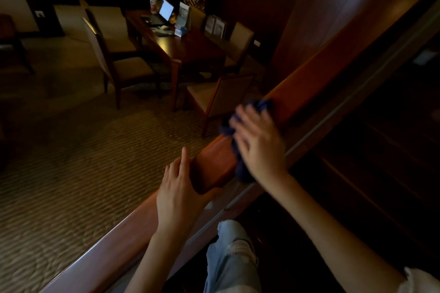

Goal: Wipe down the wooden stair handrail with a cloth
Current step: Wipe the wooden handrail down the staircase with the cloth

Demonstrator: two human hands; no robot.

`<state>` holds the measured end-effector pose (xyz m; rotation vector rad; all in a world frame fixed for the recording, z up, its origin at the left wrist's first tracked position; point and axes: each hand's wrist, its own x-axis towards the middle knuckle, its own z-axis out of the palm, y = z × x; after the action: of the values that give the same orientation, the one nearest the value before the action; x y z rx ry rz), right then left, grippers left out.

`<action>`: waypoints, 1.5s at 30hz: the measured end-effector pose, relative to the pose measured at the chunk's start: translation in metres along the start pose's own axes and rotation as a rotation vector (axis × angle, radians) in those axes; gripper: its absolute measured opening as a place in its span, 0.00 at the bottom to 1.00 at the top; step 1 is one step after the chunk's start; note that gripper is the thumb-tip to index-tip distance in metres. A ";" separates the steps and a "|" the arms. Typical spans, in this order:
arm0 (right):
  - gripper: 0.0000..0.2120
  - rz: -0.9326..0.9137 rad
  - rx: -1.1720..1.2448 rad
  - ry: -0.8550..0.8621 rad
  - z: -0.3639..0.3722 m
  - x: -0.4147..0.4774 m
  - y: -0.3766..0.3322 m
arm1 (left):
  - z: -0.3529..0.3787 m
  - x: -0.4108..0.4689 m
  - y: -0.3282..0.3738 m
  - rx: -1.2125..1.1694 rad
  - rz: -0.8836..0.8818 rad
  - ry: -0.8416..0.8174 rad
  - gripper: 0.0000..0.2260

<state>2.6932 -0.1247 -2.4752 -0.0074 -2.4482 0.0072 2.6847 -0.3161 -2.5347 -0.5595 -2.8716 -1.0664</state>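
Pressing a dark blue cloth (241,170) onto the top of the wooden handrail (307,85), the right hand (258,143) is lying over it with fingers spread and fairly straight, blurred, midway along the rail. The left hand (178,188) is resting on the rail just nearer, apart from the cloth, fingers extended along its left edge, relaxed rather than clenched. Far left of the rail, a dining table (190,47) is carrying an open laptop (164,10).

A hotel-style meeting lounge: beige padded wooden chairs (128,66) ring a long dark wooden counter (190,49) bearing an open laptop (163,11), over patterned woven carpet (83,150).
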 end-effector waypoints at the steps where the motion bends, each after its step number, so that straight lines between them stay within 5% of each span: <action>1: 0.14 -0.134 0.024 -0.059 0.003 -0.010 -0.005 | 0.000 0.001 0.000 -0.011 0.006 0.006 0.54; 3: 0.13 -0.218 -0.001 -0.094 -0.005 0.002 0.019 | -0.001 0.001 0.001 -0.028 0.018 0.023 0.54; 7: 0.13 0.136 -0.068 0.069 -0.019 0.029 0.028 | -0.001 -0.006 0.001 -0.050 0.031 0.058 0.55; 12: 0.16 -0.334 0.076 -0.194 0.000 -0.027 -0.020 | -0.004 -0.006 -0.002 -0.086 0.045 0.092 0.58; 16: 0.16 0.043 0.015 -0.016 -0.009 0.016 0.013 | -0.005 -0.009 0.000 -0.086 0.033 0.064 0.58; 21: 0.16 -0.314 0.085 -0.176 0.006 -0.030 -0.021 | -0.003 -0.007 -0.003 -0.120 0.035 0.058 0.59; 25: 0.12 0.027 -0.036 -0.017 -0.002 0.010 0.004 | -0.003 -0.008 -0.002 -0.077 0.028 0.061 0.59; 30: 0.16 -0.382 0.090 -0.128 0.003 -0.034 -0.015 | -0.003 -0.007 -0.004 -0.114 0.027 0.072 0.58; 34: 0.15 0.262 0.124 0.258 -0.009 0.009 0.047 | -0.005 -0.009 -0.001 -0.063 0.002 0.070 0.59; 37: 0.20 0.693 0.340 0.560 0.005 -0.008 -0.002 | -0.008 -0.005 0.003 -0.060 -0.003 0.041 0.59; 41: 0.32 0.846 0.703 0.440 0.024 -0.062 -0.100 | -0.012 0.001 -0.004 -0.013 0.075 -0.029 0.55; 45: 0.30 0.796 0.748 0.582 0.022 -0.041 -0.063 | -0.022 -0.003 -0.005 0.034 0.125 -0.159 0.59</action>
<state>2.7102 -0.1877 -2.5178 -0.5597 -1.6001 1.0921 2.6838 -0.3349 -2.5210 -0.8459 -2.9337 -0.9963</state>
